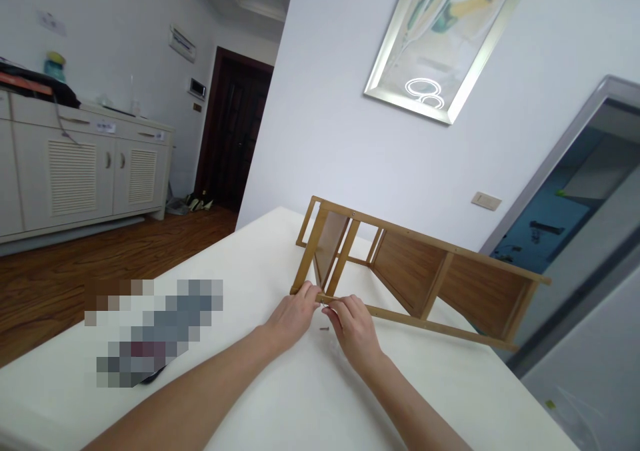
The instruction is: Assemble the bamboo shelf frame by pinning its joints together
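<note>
A wooden shelf frame point(430, 319) lies on its side on the white table, its flat shelf panels standing between the rails. My left hand point(293, 316) is closed on the near lower rail at its left end. Just to the right, my right hand point(354, 325) pinches a small shiny screw point(323, 303) against the same rail, its fingertips close to those of my left hand. The fingers partly cover this screw, so how deep it sits cannot be seen. Below the hands, apart from them, a loose screw point(325, 329) lies on the table.
The white table point(250, 274) carries a blurred-out object point(160, 334) at the left. Behind it stands a wall with a framed picture point(445, 44). A white cabinet point(85, 171) is at the far left, and a doorway point(575, 204) opens at right.
</note>
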`<state>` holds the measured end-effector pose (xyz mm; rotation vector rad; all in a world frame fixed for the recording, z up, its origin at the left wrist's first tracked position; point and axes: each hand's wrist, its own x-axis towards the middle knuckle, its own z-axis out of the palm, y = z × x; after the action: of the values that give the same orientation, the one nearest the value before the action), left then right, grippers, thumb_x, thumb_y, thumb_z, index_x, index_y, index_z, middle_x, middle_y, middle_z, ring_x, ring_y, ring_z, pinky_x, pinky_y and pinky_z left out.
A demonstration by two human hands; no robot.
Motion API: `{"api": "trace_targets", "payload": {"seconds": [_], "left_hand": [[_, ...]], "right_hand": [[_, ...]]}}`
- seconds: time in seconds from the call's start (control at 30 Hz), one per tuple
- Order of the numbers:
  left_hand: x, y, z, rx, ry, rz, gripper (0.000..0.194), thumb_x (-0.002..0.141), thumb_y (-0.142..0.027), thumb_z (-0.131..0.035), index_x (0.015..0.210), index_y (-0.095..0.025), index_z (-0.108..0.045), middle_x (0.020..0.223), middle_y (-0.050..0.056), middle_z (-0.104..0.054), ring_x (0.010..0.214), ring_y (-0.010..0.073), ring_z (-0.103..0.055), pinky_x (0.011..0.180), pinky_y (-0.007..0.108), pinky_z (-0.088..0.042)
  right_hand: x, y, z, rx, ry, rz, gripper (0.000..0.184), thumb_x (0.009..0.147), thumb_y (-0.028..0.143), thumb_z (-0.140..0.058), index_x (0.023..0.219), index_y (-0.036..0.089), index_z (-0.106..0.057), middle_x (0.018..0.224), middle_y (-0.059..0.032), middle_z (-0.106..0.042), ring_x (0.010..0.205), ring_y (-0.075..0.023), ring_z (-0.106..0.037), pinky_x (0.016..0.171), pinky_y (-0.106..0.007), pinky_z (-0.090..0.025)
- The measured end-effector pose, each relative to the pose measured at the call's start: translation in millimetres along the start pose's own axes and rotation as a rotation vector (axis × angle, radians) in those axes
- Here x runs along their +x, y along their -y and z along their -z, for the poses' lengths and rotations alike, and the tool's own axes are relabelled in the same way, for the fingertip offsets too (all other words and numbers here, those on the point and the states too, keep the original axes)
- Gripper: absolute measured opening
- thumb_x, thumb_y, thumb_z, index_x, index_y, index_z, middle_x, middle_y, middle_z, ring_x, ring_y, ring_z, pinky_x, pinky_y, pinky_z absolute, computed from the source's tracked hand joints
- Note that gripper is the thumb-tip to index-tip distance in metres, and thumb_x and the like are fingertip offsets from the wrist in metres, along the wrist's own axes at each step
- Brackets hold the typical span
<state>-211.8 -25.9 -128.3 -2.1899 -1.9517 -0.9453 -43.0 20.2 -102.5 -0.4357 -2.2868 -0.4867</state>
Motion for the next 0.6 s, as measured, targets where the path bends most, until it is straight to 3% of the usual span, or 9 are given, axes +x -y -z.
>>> {"api": "trace_targets", "payload": {"seconds": [0.43, 0.6], "left_hand": [[-0.5, -4.7, 6.4, 0.021, 0.032, 0.025, 0.020, 0.099, -0.023, -0.035, 0.114, -0.022, -0.048, 0.109, 0.003, -0.057, 0.087, 0.0158, -0.065, 0.068, 0.027, -0.049], [-0.4, -4.7, 7.5, 0.036, 0.047, 0.019, 0.020, 0.099, -0.023, -0.035, 0.114, -0.021, -0.048, 0.109, 0.004, -0.057, 0.088, 0.0158, -0.065, 0.070, 0.027, -0.050]], "right_hand": [[-1.8, 11.6, 0.3, -0.339, 0.085, 0.074, 0.022, 0.096, 0.019, -0.045, 0.075, 0.019, -0.052, 0.071, -0.0042, -0.054, 0.068, -0.0178, -0.047, 0.064, -0.032, -0.033], [-5.0, 17.2, -9.6, -0.249, 0.108, -0.056, 0.020, 0.096, 0.016, -0.041, 0.081, 0.019, -0.054, 0.070, -0.0028, -0.058, 0.066, -0.0164, -0.053, 0.062, -0.029, -0.034]]}}
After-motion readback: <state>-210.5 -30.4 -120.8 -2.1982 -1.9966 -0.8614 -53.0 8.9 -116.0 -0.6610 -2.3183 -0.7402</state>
